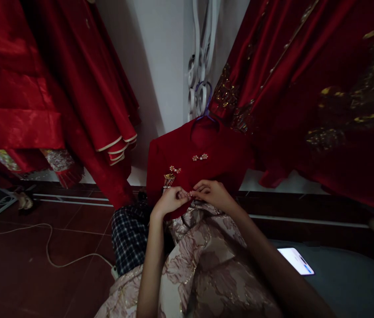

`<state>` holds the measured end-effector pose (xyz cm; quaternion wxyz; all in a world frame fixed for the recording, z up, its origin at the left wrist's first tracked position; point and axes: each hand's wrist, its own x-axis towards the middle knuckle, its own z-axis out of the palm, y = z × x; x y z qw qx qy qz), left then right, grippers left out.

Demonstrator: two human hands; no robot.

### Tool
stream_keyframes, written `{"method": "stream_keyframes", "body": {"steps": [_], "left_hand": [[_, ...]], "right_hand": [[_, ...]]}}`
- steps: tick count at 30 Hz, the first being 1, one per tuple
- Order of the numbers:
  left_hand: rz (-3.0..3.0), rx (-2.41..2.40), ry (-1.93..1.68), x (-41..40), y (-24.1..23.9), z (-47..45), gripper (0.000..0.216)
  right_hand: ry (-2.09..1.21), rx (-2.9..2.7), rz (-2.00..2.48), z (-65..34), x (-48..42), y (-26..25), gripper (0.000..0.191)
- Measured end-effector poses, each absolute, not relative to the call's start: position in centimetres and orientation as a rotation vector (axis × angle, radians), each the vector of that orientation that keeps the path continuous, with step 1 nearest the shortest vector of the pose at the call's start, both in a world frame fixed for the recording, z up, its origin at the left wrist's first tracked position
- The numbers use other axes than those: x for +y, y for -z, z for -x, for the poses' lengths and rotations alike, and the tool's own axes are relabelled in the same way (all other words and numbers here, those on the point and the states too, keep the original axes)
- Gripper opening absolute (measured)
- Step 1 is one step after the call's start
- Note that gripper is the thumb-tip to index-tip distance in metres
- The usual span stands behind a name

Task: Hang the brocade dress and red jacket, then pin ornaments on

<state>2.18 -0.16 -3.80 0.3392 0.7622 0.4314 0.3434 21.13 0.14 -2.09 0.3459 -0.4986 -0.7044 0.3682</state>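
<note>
A small red jacket [220, 159] hangs on a purple hanger [203, 115] in front of me. It has pearl knot clasps [200, 157] along its front and a gold tassel ornament [169, 180]. My left hand [169, 201] and my right hand [211, 193] meet at the jacket's lower front edge. Both pinch a small pearl clasp [187, 194] between their fingertips. A pink and gold brocade cloth [207, 265] lies across my lap under my forearms.
Red satin garments [84, 88] hang at left, and embroidered red gowns [322, 97] at right. A lit phone [295, 260] rests on a grey surface [356, 282] to my right. A white cable [47, 247] runs over the dark red floor. Plaid fabric [129, 238] shows beside the brocade.
</note>
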Motion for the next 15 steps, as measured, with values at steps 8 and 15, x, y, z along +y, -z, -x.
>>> {"method": "stream_keyframes", "body": {"steps": [8, 15], "left_hand": [[-2.008, 1.086, -0.928, -0.7, 2.9, -2.7, 0.020], [-1.995, 1.040, -0.954, -0.3, 3.6, -2.7, 0.021]], "right_hand": [[-0.770, -1.907, 1.327, -21.0, -0.7, 0.8, 0.017], [-0.706, -1.882, 1.368, -21.0, -0.3, 1.4, 0.021]]}}
